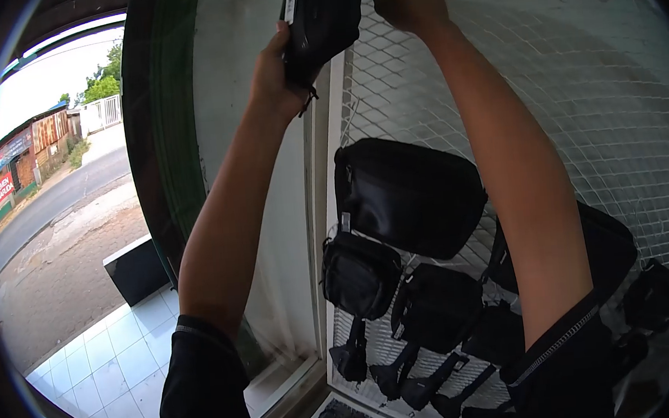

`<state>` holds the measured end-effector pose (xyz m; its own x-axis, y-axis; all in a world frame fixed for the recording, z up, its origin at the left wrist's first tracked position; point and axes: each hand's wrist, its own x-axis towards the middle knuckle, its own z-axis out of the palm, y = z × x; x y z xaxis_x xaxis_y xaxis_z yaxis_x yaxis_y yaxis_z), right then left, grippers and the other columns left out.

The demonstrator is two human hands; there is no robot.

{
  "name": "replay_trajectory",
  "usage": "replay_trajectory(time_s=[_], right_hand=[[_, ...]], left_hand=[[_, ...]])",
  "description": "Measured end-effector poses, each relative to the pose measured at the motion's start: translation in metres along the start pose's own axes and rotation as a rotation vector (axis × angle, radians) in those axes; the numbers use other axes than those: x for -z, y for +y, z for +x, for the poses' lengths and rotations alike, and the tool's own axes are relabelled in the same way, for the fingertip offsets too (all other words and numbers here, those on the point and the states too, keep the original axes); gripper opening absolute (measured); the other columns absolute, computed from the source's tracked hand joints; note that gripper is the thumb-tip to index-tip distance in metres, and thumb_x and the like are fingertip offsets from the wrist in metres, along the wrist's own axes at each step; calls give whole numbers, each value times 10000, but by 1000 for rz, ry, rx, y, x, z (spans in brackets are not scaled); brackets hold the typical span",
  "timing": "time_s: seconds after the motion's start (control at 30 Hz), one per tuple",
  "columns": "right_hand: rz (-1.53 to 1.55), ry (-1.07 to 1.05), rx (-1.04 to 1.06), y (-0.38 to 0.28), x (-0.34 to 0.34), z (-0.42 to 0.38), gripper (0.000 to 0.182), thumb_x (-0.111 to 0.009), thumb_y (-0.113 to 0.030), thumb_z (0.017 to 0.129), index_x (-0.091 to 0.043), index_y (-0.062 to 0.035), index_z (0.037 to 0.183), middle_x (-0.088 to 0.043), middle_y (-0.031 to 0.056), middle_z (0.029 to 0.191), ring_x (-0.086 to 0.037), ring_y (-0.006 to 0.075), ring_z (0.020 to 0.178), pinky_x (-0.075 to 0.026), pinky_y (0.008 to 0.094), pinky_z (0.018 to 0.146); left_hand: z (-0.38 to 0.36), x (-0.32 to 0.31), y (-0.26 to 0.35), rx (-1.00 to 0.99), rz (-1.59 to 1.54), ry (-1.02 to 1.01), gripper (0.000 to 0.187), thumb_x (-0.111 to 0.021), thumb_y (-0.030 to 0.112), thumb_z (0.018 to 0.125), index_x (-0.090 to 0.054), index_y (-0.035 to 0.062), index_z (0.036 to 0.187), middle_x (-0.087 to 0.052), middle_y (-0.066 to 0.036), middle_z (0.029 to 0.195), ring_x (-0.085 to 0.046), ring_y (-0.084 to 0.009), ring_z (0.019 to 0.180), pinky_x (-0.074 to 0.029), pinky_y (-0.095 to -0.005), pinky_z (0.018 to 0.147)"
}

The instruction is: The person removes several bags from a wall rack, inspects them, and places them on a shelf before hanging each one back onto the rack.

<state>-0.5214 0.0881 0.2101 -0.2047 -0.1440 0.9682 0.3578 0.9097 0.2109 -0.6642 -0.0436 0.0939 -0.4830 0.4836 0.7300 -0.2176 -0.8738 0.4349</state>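
Your sleeves (207, 388) are nearest; outside, a red sign (1, 190) reads "SEMEN GARUDA". Your left hand (267, 77) grips a bag (327, 17), label (290, 0) illegible, by the mesh (397, 106); how closed your right hand (417, 4) is, I can't tell.

Mesh panel (398, 102): one. Near it: two hands (271, 76) (416, 2), one held bag (325, 21). On it: at least five hung bags (412, 199).

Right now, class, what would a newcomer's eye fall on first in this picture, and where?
At top centre, a boxy black bag held up in the person's bare left hand would probably catch the eye first. Lower down, from centre to right, black bags of several sizes hang against a pale diamond-patterned wire mesh. At the far left, a grey asphalt road stands out in daylight.
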Motion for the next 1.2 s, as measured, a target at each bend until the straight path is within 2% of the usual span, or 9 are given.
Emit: replay_trajectory(time_s=[0.13,0.2,0.27,0.4,0.5,0.7,0.83,0.97,1.2], right_hand=[[271,72,-72,-13,34,-44,535,-686,-213,844,-510,-81,1331,-650,232,1071,-650,401,981,-530,471,863],[936,-435,-462,-52,99,-86,581,-686,-346,904,-483,-113,1396,-664,174,1127,-679,332,982,-548,486,820],[980,-214,-513,-81,111,-143,441,-652,-335,914,-603,-26,1225,-667,143,958,-690,259,850,-548,369,725],[1090,-260,-611,-128,170,-243,622,-670,-373,931,-486,43,1355,-671,167,998,-646,150,838,-505,262,640],[1116,-193,-709,-152,204,-321,707,-708,-97,904,-312,44,1473,-569,136,1205,-601,139,1019,-552,251,719],[996,-123,-1174,-181,307,-459,727,-715,-75,895,-306,59,1480,-598,155,1226,-639,160,1027,-561,233,738],[872,-32,-1485,-207,395,-520,741,-707,-51,902,-289,17,1510,-566,122,1286,-625,129,1039,-561,224,754],[647,106,-1652,-243,472,-587,763,-731,-62,890,-301,24,1514,-568,125,1222,-547,24,700,-449,199,599],[347,567,-1839,-308,587,-647,756,-702,-69,914,-278,-21,1537,-534,151,1278,-666,144,934,-555,252,698]], left_hand=[[-55,-10,2,-95,88,54,384,-531,345,1032,-527,40,1265,-629,-58,1114,-653,-157,966,-544,-321,892],[-91,-18,1,-108,116,40,429,-534,335,1032,-493,27,1328,-601,-77,1170,-635,-166,1032,-536,-344,924],[-131,-27,-6,-151,156,86,473,-535,328,1032,-456,13,1375,-576,-103,1217,-615,-186,1095,-533,-362,938],[-216,-40,-25,-140,236,117,540,-538,322,1033,-391,-9,1434,-553,-114,1245,-574,-177,1134,-506,-337,972],[-289,-47,-49,-117,379,153,564,-515,297,1045,-333,-20,1475,-538,-138,1290,-532,-169,1180,-439,-296,1005],[-432,-55,-106,128,609,-41,638,-510,214,1026,-213,-95,1498,-355,-246,1485,-358,-284,1378,-238,-407,1160],[-509,-86,-131,308,560,-265,646,-542,231,1020,-228,-47,1512,-397,-194,1459,-394,-252,1345,-278,-374,1131],[-576,-131,-149,515,443,-452,623,-543,136,997,-237,-47,1509,-400,-195,1445,-410,-255,1317,-277,-375,1129],[-688,-208,-191,887,178,-891,655,-602,88,963,-270,-21,1517,-429,-208,1407,-467,-260,1265,-354,-357,1080]])
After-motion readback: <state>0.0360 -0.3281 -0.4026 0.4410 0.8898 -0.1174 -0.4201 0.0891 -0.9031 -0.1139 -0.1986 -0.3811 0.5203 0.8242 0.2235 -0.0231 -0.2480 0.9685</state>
